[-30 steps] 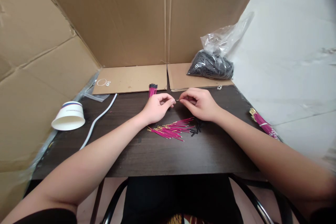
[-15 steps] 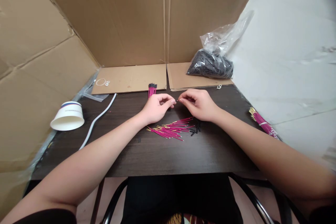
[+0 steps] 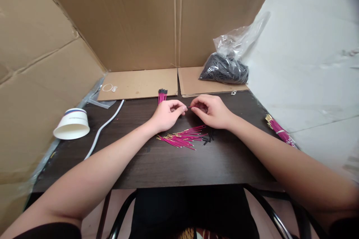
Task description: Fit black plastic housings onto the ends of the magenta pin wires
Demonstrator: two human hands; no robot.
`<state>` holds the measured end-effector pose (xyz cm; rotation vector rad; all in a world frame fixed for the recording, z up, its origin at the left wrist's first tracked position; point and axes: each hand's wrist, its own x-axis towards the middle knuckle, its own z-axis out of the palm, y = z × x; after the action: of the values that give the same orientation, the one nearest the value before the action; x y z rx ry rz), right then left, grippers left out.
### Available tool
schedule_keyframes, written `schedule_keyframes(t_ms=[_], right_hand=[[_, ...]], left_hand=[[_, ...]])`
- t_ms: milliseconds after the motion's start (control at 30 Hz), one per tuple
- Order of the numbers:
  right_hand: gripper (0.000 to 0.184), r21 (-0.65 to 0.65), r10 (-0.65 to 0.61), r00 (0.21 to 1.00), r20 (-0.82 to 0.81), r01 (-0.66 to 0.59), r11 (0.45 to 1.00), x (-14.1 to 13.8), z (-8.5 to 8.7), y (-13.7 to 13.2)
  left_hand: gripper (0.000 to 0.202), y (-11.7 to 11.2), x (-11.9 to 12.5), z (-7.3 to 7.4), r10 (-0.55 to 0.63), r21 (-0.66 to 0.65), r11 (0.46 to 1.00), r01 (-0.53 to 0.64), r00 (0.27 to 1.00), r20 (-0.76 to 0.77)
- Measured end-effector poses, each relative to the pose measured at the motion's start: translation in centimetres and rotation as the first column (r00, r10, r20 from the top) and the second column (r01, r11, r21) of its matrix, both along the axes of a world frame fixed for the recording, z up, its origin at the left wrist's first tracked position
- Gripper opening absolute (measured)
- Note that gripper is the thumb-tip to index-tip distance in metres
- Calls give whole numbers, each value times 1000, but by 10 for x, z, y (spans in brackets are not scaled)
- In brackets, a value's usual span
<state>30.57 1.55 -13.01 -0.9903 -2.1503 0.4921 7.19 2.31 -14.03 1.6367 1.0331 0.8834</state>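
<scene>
Above the middle of the dark table, my left hand (image 3: pixel 170 115) is closed in a pinch, with whatever is between its fingertips hidden. Facing it closely, my right hand (image 3: pixel 211 111) pinches a thin magenta wire (image 3: pixel 190 106), a short stretch of which shows in the gap between the hands. Below them lies a loose fan of magenta wires (image 3: pixel 182 138) with gold-coloured and silvery ends. Several short black tubes (image 3: pixel 208 140) lie at its right end. Behind my left hand stands out a bundle of magenta wires with black ends (image 3: pixel 162 96), partly covered by that hand.
A clear bag of black pieces (image 3: pixel 224 69) rests on cardboard at the back right. A banded wire bundle (image 3: pixel 280 130) lies at the right edge. To the left are a white paper cup (image 3: pixel 71 124) and a grey cable (image 3: pixel 102 129). Cardboard walls (image 3: pixel 134 18) enclose the back and left.
More of the magenta wire now shows between the fingertips of my two hands. The hands have barely moved, and the wires on the table lie as before.
</scene>
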Motion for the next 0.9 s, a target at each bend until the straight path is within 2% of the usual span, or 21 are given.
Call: schedule_keyframes(t_ms=[267,433,533,700,900], right_hand=[[7,32,4,1000,-9,-4,999,3,2,1],[10,36,-54,992,-110,58,998,2,2,0],[14,-72,-80,981,-177,68,995,0,-2,1],[29,-341,-52,949,-312,-60,938,-4,-6,3],[41,-438,-47,921,-386,-138,888,-7,-2,4]], left_hand=[[23,0,-1,2,16,-32,999,-15,1000,20],[28,-1,-1,1,29,-33,999,-30,1000,-2],[30,-1,-1,0,30,-11,999,-30,999,-39],[28,-3,-1,1,1,3,1000,0,998,-56],[26,-4,-1,3,-89,5,996,89,996,-1]])
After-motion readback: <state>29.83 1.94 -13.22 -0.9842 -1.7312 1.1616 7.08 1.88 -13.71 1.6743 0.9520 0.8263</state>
